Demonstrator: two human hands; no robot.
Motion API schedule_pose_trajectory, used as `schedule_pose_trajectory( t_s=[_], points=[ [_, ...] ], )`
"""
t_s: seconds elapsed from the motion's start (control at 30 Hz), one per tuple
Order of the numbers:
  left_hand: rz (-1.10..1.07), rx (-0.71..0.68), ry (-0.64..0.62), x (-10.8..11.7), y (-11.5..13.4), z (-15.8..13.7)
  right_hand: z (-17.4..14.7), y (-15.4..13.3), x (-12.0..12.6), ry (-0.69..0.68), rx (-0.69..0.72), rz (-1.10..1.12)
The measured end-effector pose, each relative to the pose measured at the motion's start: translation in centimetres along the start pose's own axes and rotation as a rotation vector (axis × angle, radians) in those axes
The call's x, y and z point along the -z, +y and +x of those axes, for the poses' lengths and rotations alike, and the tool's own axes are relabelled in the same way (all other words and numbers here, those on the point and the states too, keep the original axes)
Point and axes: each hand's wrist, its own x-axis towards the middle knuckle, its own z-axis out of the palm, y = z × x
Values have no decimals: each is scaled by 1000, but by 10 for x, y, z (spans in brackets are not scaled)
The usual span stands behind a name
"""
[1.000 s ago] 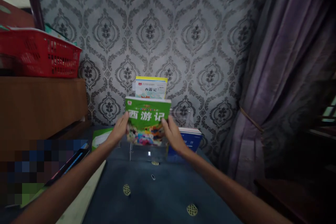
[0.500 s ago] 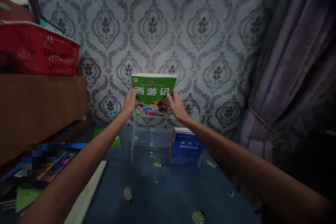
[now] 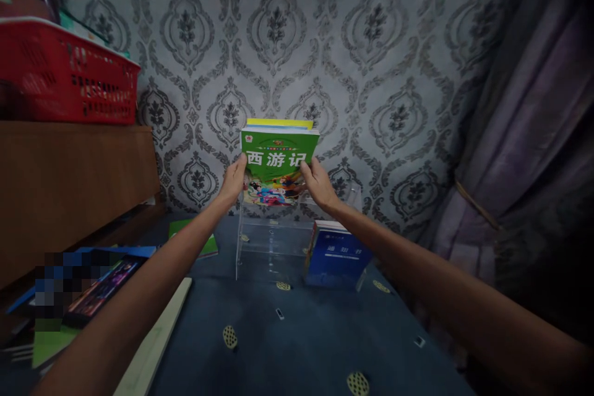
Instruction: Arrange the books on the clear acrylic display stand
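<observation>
A green book (image 3: 278,145) with white Chinese characters and a colourful picture stands upright between my hands, above the upper part of a clear acrylic rack (image 3: 253,238). Behind it shows the top edge of a yellow-edged book (image 3: 281,123). My left hand (image 3: 234,179) grips the green book's left edge, thumb in front. My right hand (image 3: 319,184) closes on its right edge in the same way. Whether the book's bottom rests on the rack is hard to tell. Lower right on the rack, blue books (image 3: 338,260) stand upright.
On the left, a red plastic basket (image 3: 69,74) sits on a brown wooden cabinet (image 3: 69,192). Several books (image 3: 99,291) lie at the table's left side, with another green book (image 3: 208,246) behind my left forearm. A purple curtain (image 3: 510,154) hangs at the right.
The camera view has shifted slightly, so the scene sits a little differently. More of the yellow-edged book shows behind the green one. Both hands keep their grip.
</observation>
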Motion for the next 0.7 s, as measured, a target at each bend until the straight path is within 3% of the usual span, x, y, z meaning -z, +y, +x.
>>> schedule_pose_trajectory(
  t_s=[0.47,0.7],
  points=[
    [2,38,-8,-6,4,-3,3,-1,7,-35,-43,69],
    [44,170,19,-5,-15,-8,-4,9,1,-87,-143,114]
  ],
)
